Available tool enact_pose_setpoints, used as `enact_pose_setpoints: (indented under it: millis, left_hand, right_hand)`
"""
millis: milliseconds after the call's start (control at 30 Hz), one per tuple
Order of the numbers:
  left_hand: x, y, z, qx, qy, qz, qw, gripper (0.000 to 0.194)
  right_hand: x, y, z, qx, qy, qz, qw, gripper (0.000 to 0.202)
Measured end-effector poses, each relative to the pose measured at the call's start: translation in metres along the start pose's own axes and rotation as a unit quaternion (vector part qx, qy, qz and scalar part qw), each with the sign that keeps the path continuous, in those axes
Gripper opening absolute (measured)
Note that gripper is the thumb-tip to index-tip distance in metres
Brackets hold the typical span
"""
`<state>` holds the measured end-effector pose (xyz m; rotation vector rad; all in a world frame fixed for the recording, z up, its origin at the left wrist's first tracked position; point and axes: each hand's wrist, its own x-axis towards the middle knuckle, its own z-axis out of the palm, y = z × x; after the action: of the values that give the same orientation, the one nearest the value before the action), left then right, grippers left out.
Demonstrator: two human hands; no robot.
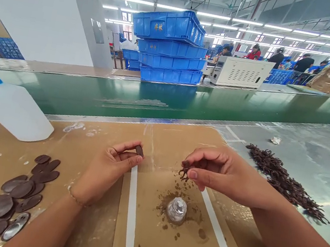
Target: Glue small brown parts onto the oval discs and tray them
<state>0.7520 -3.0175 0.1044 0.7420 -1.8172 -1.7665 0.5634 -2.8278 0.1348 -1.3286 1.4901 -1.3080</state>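
My left hand (117, 160) pinches a small dark brown oval piece (139, 151) between thumb and fingers, held edge-on above the cardboard. In my right hand (217, 170) is a small dark brown branched piece (184, 172), its thin prongs hanging below my fingertips. The two pieces are apart. Below and between my hands, a small round shiny clear-silver object (176, 209) sits on the cardboard sheet (145, 238), ringed by dark brown spots. Several dark brown oval pieces (22, 189) lie in a loose pile at the left. A heap of dark branched pieces (284, 181) lies at the right.
A white squeeze bottle (15, 111) with a blue nozzle stands tilted at the left. Beyond the table edge runs a green conveyor belt (109, 95). Stacked blue crates (172, 61) and a cream metal box (241, 73) stand behind it. Several people work in the background.
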Motion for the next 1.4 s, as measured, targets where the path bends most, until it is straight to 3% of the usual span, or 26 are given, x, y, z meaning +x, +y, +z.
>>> enact_pose_setpoints:
  millis: [300, 600, 1100, 1300, 1400]
  left_hand:
    - [0.007, -0.007, -0.003, 0.062, 0.014, 0.003, 0.998, 0.059]
    - [0.01, -0.013, -0.009, 0.127, 0.002, -0.004, 0.992, 0.054]
    - [0.006, -0.007, -0.005, 0.124, 0.007, -0.017, 0.992, 0.057]
    - [0.008, -0.007, -0.005, 0.111, 0.006, -0.017, 0.994, 0.055]
    - [0.008, -0.008, -0.005, 0.105, 0.011, -0.004, 0.994, 0.054]
  right_hand:
    - [-0.005, -0.007, 0.019, -0.179, -0.025, -0.002, 0.983, 0.022]
    - [-0.005, -0.006, 0.023, -0.301, -0.052, -0.024, 0.952, 0.02]
    - [-0.004, -0.006, 0.027, -0.308, -0.079, 0.01, 0.948, 0.014]
    - [-0.005, -0.006, 0.027, -0.314, -0.065, -0.009, 0.947, 0.016]
    - [-0.004, -0.005, 0.027, -0.274, -0.035, -0.008, 0.961, 0.018]
